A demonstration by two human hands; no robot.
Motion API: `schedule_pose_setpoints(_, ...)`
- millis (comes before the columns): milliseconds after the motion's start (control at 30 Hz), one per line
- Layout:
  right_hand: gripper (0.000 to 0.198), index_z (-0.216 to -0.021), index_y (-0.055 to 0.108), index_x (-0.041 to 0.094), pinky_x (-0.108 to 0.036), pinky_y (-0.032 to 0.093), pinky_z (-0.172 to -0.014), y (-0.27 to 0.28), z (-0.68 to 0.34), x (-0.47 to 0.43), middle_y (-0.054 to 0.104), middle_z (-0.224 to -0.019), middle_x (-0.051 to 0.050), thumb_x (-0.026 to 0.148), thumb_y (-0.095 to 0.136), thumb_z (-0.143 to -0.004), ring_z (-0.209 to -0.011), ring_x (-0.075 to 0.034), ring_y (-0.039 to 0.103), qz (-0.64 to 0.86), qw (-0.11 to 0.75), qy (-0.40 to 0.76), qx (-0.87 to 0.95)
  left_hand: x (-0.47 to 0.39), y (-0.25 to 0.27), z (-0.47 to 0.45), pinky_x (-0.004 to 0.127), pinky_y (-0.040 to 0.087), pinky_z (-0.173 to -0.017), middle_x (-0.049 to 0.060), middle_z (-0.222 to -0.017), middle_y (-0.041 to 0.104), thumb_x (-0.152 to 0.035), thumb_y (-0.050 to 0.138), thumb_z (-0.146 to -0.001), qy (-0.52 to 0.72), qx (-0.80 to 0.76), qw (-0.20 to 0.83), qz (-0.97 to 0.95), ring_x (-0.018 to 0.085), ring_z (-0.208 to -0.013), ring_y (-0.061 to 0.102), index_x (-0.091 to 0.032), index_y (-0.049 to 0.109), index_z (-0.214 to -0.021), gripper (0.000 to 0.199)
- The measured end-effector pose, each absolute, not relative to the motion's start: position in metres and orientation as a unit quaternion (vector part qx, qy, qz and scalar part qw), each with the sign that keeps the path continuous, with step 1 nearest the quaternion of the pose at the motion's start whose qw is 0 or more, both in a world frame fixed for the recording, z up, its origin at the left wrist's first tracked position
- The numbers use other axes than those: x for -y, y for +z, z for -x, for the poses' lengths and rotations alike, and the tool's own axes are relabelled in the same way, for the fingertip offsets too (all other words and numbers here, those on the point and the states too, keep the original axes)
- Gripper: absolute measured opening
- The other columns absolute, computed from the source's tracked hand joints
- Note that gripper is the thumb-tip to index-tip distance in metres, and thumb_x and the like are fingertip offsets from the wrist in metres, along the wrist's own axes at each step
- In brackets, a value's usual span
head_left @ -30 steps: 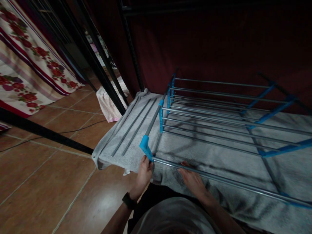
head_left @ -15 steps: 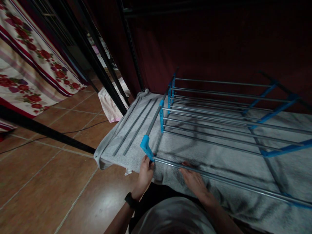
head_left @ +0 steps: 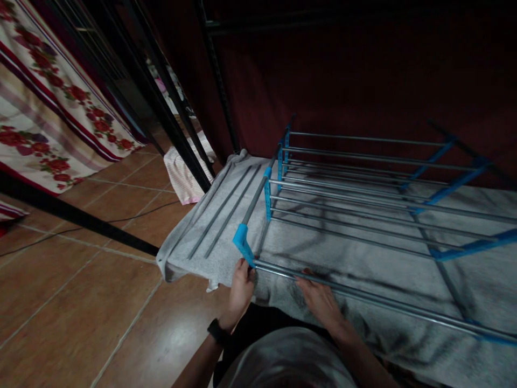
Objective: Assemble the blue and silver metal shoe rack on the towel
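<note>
A rack (head_left: pixel 355 205) of grey metal tubes and blue plastic connectors lies on its side over a grey blanket (head_left: pixel 226 188). At its near left corner, my left hand (head_left: pixel 242 283) is closed around the lower end of a blue corner connector (head_left: pixel 243 243), where the near tubes meet it. My right hand (head_left: pixel 317 296) grips the near metal tube (head_left: pixel 363 293) a short way to the right, its fingers partly hidden behind the tube. Two loose metal tubes (head_left: pixel 226 215) lie side by side on the blanket, left of the rack.
Black metal posts (head_left: pixel 161 102) rise at the left, with a slanting black bar (head_left: pixel 81 221) low down. A dark red panel (head_left: pixel 343 75) stands behind the rack. A floral curtain (head_left: pixel 60 108), a striped cloth (head_left: pixel 183 175) and a thin cable (head_left: pixel 133 216) are over the tiled floor (head_left: pixel 121 291).
Almost nothing differs. Both hands keep their places on the rack, and the view has shifted very slightly.
</note>
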State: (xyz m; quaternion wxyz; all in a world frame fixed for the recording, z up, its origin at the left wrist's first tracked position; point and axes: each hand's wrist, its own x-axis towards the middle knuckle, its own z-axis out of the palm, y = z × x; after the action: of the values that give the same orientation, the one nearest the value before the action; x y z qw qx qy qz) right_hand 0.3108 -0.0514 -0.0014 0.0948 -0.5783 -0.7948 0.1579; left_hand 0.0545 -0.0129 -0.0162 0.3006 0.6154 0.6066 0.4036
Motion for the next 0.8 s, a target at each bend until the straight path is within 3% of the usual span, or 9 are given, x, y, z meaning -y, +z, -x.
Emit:
schedule_pose_setpoints(233, 0.038, -0.124, 0.067, 0.025, -0.034, 0.053, -0.095, -0.0045, -0.3112, 0.0495, 0.064, -0.136, -0.009, 0.019, 0.037, -0.101, -0.113, -0.021, 0.067, 0.583, 0.104, 0.181, 0.785, 0.0145, -0.0201, -0.0546, 0.052, 0.046, -0.106, 0.012, -0.112, 0.062, -0.018, 0.049, -0.087, 0.394, -0.616, 0.276, -0.623, 0.027, -0.113, 0.058, -0.018, 0.063, -0.110, 0.027)
schedule_pose_setpoints(467, 0.039, -0.125, 0.067, 0.024, -0.037, 0.046, -0.108, -0.0086, -0.3143, 0.0503, 0.064, -0.136, -0.008, 0.017, 0.038, -0.101, -0.131, -0.023, 0.056, 0.571, 0.119, 0.172, 0.794, 0.0167, -0.0214, -0.0555, 0.053, 0.043, -0.109, 0.013, -0.116, 0.060, -0.023, 0.049, -0.090, 0.389, -0.613, 0.286, -0.625, 0.028, -0.119, 0.056, -0.019, 0.061, -0.118, 0.030)
schedule_pose_setpoints(800, 0.039, -0.123, 0.068, 0.025, -0.035, 0.047, -0.105, -0.0074, -0.3154, 0.0491, 0.066, -0.133, -0.007, 0.016, 0.038, -0.100, -0.126, -0.022, 0.060, 0.570, 0.106, 0.178, 0.795, 0.0126, -0.0155, -0.0549, 0.048, 0.052, -0.093, 0.009, -0.105, 0.062, -0.017, 0.056, -0.082, 0.378, -0.629, 0.308, -0.606, 0.025, -0.096, 0.062, -0.019, 0.063, -0.099, 0.019)
